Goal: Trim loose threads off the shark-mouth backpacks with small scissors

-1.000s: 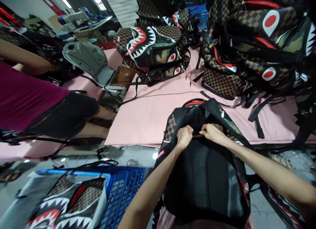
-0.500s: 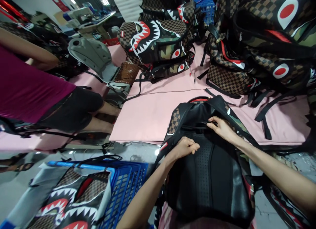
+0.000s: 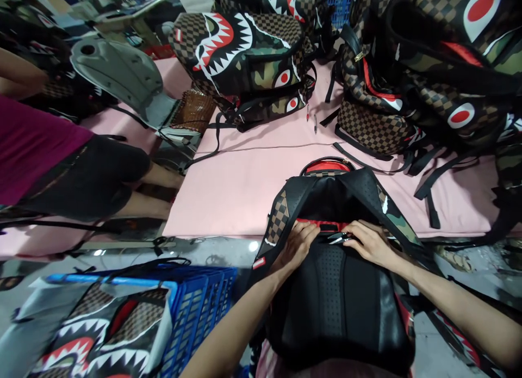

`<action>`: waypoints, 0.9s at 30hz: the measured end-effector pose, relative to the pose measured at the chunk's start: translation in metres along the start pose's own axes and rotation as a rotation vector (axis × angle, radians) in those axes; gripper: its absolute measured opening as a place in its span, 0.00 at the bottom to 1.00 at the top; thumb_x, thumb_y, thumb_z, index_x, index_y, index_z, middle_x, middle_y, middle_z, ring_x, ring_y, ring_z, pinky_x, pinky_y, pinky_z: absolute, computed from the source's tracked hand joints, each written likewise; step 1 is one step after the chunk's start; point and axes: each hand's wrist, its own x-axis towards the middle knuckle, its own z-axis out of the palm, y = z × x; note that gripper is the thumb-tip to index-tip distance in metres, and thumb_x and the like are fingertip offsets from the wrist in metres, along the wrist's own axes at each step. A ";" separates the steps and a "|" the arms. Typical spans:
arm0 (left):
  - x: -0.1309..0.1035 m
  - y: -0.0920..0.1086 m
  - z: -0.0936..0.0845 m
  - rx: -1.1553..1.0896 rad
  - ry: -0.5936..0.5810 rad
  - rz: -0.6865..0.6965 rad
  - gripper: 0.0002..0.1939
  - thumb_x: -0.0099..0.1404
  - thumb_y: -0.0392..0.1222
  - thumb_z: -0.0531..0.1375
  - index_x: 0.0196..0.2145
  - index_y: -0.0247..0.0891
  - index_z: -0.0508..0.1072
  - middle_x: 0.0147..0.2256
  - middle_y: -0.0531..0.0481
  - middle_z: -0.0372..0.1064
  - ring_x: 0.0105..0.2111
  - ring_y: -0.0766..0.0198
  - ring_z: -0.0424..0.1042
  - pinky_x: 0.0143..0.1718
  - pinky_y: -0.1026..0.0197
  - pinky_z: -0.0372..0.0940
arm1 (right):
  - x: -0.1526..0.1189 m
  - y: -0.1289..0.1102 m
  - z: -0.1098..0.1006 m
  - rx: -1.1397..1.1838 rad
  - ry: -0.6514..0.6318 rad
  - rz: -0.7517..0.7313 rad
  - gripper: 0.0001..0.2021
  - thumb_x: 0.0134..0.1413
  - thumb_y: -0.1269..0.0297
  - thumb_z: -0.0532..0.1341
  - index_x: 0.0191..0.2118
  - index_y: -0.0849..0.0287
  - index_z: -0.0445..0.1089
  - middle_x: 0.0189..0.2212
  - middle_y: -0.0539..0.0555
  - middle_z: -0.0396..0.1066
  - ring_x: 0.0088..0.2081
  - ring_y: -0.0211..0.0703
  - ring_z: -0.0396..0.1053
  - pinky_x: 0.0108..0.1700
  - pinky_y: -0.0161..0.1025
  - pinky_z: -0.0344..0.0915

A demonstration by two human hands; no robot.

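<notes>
A black backpack (image 3: pixel 334 302) lies with its padded back panel up, between my body and the table edge. Its checked and camouflage straps spread to both sides, and a red-edged slot shows across the upper panel. My left hand (image 3: pixel 300 242) rests on the left end of that slot, fingers together on the red fabric edge. In my right hand (image 3: pixel 365 239) are small metal snips (image 3: pixel 337 237), their blades pointing left over the slot. The inside of the slot is hidden.
Patterned backpacks (image 3: pixel 244 62) stand on the pink table (image 3: pixel 228 187), more at the right (image 3: pixel 444 95). Two pens lie mid-table. A blue crate (image 3: pixel 199 313) with shark-print pieces is lower left. A person (image 3: pixel 93 177) stands at the left beside a grey chair (image 3: pixel 122 79).
My left hand has moved up onto the slot, and my right hand has come down slightly with the snips now visible. The slot's red edge now shows. The view has shifted a little.
</notes>
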 end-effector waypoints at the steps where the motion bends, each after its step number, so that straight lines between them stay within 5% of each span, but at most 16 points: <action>1: -0.002 0.001 0.001 0.001 0.007 0.001 0.20 0.65 0.30 0.48 0.53 0.41 0.64 0.50 0.50 0.68 0.53 0.64 0.62 0.56 0.55 0.54 | -0.002 0.003 0.003 -0.008 0.005 -0.011 0.12 0.60 0.56 0.52 0.41 0.56 0.66 0.33 0.55 0.68 0.36 0.44 0.65 0.41 0.41 0.62; 4: 0.005 0.003 -0.002 -0.005 0.017 -0.006 0.18 0.66 0.32 0.48 0.51 0.42 0.66 0.48 0.51 0.70 0.51 0.65 0.63 0.55 0.57 0.54 | 0.000 0.009 0.005 -0.005 0.015 -0.027 0.12 0.59 0.56 0.53 0.40 0.56 0.66 0.33 0.55 0.68 0.36 0.44 0.65 0.40 0.41 0.63; 8: 0.044 0.002 -0.016 0.029 -0.061 -0.131 0.13 0.67 0.43 0.49 0.43 0.42 0.71 0.41 0.49 0.73 0.44 0.61 0.67 0.52 0.55 0.55 | 0.020 0.004 -0.007 0.088 0.143 0.023 0.10 0.59 0.58 0.52 0.40 0.57 0.66 0.34 0.55 0.69 0.37 0.43 0.66 0.42 0.41 0.63; 13: 0.114 -0.010 -0.018 0.128 -0.122 -0.393 0.14 0.65 0.49 0.52 0.41 0.38 0.69 0.36 0.46 0.71 0.39 0.58 0.68 0.42 0.58 0.59 | 0.045 0.001 -0.046 0.197 0.426 0.265 0.11 0.55 0.57 0.55 0.40 0.56 0.66 0.37 0.54 0.68 0.39 0.43 0.66 0.44 0.40 0.63; 17: 0.138 -0.011 -0.012 0.087 -0.109 -0.441 0.15 0.63 0.47 0.55 0.45 0.37 0.66 0.38 0.44 0.70 0.42 0.55 0.67 0.45 0.57 0.59 | 0.048 0.013 -0.087 0.548 0.552 0.347 0.13 0.51 0.53 0.59 0.38 0.56 0.67 0.30 0.51 0.66 0.29 0.37 0.63 0.33 0.35 0.64; 22: 0.102 -0.017 -0.027 -0.057 0.014 -0.363 0.19 0.65 0.39 0.52 0.53 0.40 0.62 0.56 0.44 0.57 0.56 0.55 0.57 0.58 0.54 0.51 | 0.028 0.016 -0.102 0.769 0.577 0.389 0.16 0.41 0.52 0.66 0.33 0.58 0.69 0.21 0.46 0.58 0.20 0.30 0.53 0.21 0.30 0.53; 27: -0.003 -0.033 -0.049 -0.166 -0.051 -0.508 0.27 0.63 0.46 0.52 0.58 0.39 0.56 0.60 0.47 0.53 0.61 0.55 0.49 0.63 0.51 0.41 | -0.016 0.014 -0.072 0.546 0.508 0.590 0.16 0.41 0.53 0.65 0.31 0.62 0.70 0.22 0.49 0.65 0.21 0.33 0.58 0.22 0.32 0.55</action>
